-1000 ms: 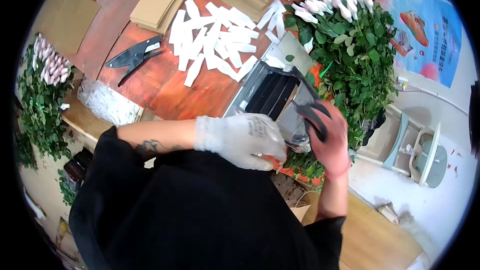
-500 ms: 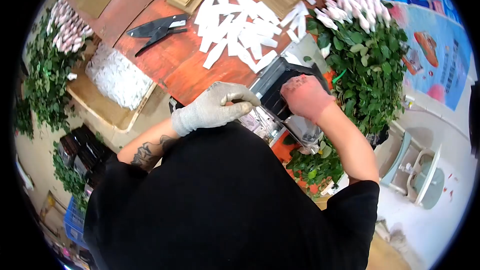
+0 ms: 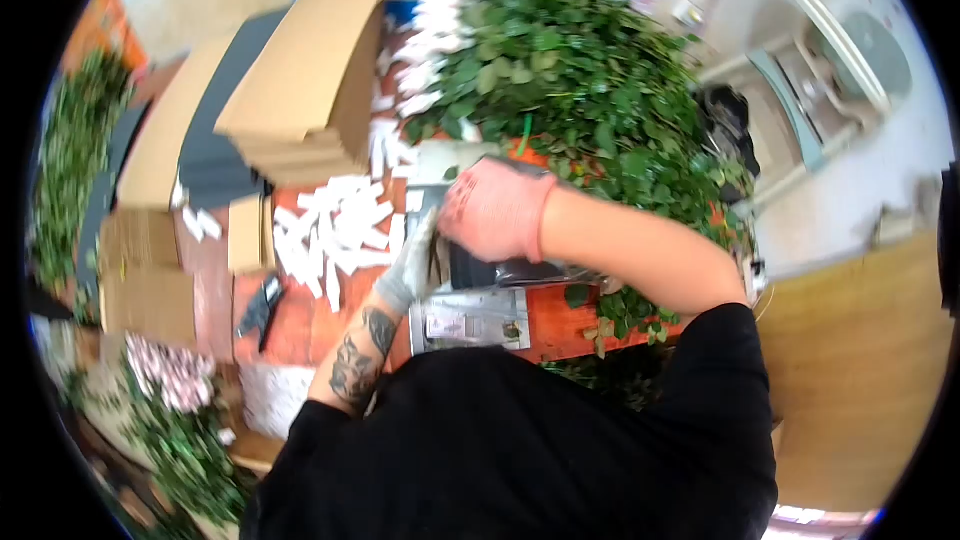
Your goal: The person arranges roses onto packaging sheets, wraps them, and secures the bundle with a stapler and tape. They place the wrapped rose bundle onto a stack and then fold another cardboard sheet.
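My left hand (image 3: 408,272), in a greyish-white glove, is beside the left edge of a black plastic-lined holder (image 3: 478,273). Its fingers are stretched out and slightly blurred, close to the fingertips of my other hand. My right hand (image 3: 497,210), in a pink glove, is closed in a fist over the holder; what it grips is hidden. A metal plate (image 3: 470,318) with a small label lies in front of the holder. White paper-like sleeves (image 3: 335,230) are heaped left of my hands on the red table (image 3: 310,315).
A large heap of leafy stems (image 3: 590,70) with white-wrapped flower heads (image 3: 435,35) fills the back right. Cardboard sheets (image 3: 300,80) are stacked behind the sleeves. A black-handled tool (image 3: 260,315) lies at left. More pink blooms (image 3: 170,372) are below left, and a pale chair (image 3: 790,105) stands right.
My view has turned rightward, so the table appears shifted left. My left hand has gone from curled fingers near my chest to straighter fingers at the holder. My right fist remains over the holder.
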Tool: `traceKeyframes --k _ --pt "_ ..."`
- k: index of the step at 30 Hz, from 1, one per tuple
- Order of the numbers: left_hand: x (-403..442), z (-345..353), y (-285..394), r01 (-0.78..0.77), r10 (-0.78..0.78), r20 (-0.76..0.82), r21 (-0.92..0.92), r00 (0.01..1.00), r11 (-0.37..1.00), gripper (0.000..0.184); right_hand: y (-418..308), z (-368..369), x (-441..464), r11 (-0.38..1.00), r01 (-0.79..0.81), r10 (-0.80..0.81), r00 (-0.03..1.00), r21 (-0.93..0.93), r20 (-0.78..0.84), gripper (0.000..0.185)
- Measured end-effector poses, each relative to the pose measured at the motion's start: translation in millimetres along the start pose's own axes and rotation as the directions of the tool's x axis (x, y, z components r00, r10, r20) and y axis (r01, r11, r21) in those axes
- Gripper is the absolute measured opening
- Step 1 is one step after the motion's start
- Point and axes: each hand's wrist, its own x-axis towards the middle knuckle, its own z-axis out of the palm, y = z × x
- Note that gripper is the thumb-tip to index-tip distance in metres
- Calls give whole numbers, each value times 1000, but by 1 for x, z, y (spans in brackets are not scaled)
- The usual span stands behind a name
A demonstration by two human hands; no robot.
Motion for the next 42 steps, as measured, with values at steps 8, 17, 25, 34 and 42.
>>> traceKeyframes --k 8,17,25,34,42 --pt "-14 4 0 79 -89 236 48 968 996 66 -74 65 -141 678 -537 729 581 502 -362 67" --pt "-92 159 23 -147 44 713 83 700 986 90 -71 60 -230 675 -118 620 -446 729 -646 55" --pt "-36 256 -27 -785 138 879 325 457 528 107 -95 50 -291 495 -40 720 -541 868 -436 54" --pt "-53 256 -47 -952 323 909 188 262 242 101 -115 64 -297 411 -67 756 -532 909 -381 52" --pt "-27 360 -37 -935 378 918 -23 120 353 110 -54 -16 -356 578 -405 568 -424 708 -706 52"
